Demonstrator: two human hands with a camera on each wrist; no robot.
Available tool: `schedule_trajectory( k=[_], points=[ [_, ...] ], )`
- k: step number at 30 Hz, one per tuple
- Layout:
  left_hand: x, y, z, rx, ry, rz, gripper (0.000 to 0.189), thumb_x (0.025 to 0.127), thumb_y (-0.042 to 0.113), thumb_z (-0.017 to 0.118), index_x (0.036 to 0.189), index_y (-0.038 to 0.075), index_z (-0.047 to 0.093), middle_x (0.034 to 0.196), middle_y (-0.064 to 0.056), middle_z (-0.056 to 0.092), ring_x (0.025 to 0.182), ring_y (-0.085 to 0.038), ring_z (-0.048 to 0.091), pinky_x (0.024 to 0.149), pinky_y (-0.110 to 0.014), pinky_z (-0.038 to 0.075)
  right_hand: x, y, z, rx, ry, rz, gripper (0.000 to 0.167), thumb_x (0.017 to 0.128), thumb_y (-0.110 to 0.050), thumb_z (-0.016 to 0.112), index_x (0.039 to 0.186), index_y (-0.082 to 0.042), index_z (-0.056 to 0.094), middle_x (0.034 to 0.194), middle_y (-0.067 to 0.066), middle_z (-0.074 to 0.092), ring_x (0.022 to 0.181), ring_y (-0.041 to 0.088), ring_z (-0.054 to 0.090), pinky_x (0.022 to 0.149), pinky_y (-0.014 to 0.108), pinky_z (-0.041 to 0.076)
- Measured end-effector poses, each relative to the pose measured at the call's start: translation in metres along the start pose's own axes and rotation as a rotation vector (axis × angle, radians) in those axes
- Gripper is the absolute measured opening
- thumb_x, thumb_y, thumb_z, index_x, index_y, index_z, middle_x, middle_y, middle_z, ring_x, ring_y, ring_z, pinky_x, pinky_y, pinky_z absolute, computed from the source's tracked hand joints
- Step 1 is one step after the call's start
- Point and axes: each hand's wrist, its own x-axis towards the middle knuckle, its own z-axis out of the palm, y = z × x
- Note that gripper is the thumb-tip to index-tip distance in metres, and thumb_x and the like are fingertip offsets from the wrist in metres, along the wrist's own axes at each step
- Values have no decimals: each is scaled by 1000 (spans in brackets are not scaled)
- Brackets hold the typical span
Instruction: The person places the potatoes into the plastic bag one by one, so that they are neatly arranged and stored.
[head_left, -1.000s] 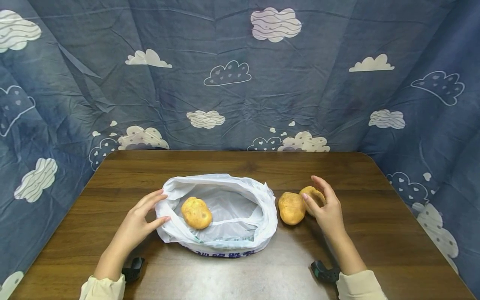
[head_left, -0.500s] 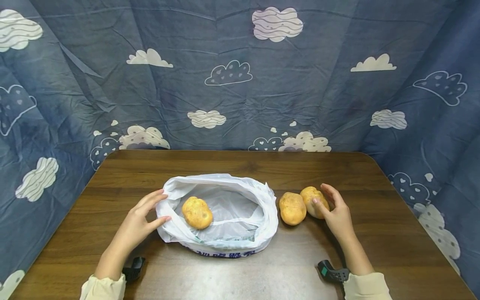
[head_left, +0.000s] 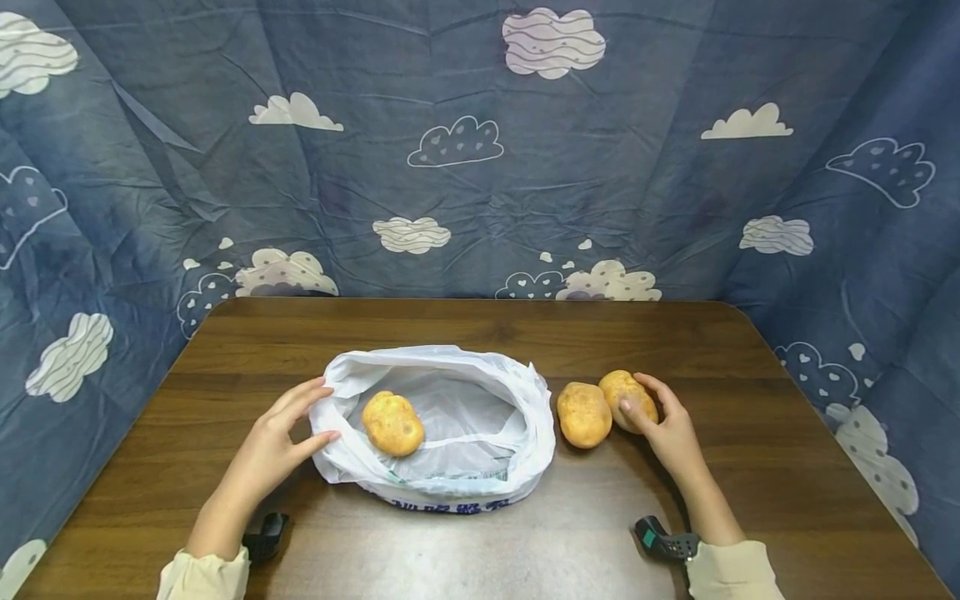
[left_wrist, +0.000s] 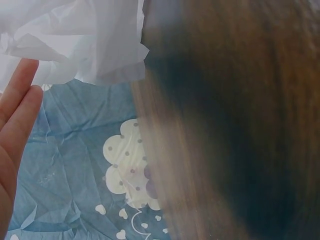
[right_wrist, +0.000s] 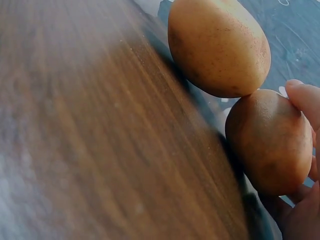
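Note:
A white plastic bag [head_left: 442, 492] with dark blue print lies on the table with its mouth wide. Inside it, toward the left, is one potato [head_left: 393, 424]. My left hand [head_left: 279, 433] has its fingertips and thumb at the bag's left rim, fingers spread and fairly straight; in the left wrist view two fingers [left_wrist: 22, 95] touch the white plastic. To the right of the bag sit two more potatoes side by side. My right hand [head_left: 669, 429] grips the farther-right potato [head_left: 624, 392], thumb in front and fingers round its right side. The other potato [head_left: 583, 415] touches it.
The brown wooden table [head_left: 480, 321] ends at a blue cloth backdrop [head_left: 465, 83] with white clouds. A black wrist strap device [head_left: 663, 542] hangs by the right forearm, and another [head_left: 266, 537] by the left.
My right hand has shifted slightly right and down from above the farther-right potato, and its thumb and fingers now close round it. The left hand and bag have stayed put.

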Motion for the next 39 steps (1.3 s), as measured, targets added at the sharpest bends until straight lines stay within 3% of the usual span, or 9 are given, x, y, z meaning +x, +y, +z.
schedule_trajectory(
  k=[12,17,29,34,39],
  points=[
    [1,0,0,1,-2,2,59,60,1,80,114,0,57,123,-15,51,103,-22,51,83,-5,36,0,3,1,42,36,20,49,85,-14,63,128,-4,43,120,18,49,96,1,48,75,9,42],
    [1,0,0,-2,2,5,59,60,0,80,114,-1,57,122,-15,51,102,-24,52,82,-5,37,2,0,1,59,102,32,47,84,-12,64,126,-3,46,121,18,50,98,1,48,75,8,42],
    [0,-1,0,2,-10,-16,58,61,2,80,114,0,57,123,-15,50,102,-23,51,82,-5,37,3,-8,1,267,289,94,44,80,-1,66,121,1,51,117,7,52,104,16,49,76,11,44],
    [0,0,0,3,-16,-21,58,61,3,80,115,0,56,123,-15,50,102,-23,52,82,-6,37,3,-17,0,296,303,86,45,80,0,65,122,-1,51,118,7,50,101,13,50,75,11,45],
    [-1,0,0,-3,-19,-26,58,62,2,80,115,1,56,123,-15,50,102,-24,52,82,-6,37,3,-39,0,336,314,26,46,78,7,64,121,6,49,120,15,48,100,12,51,75,12,46]
  ],
)
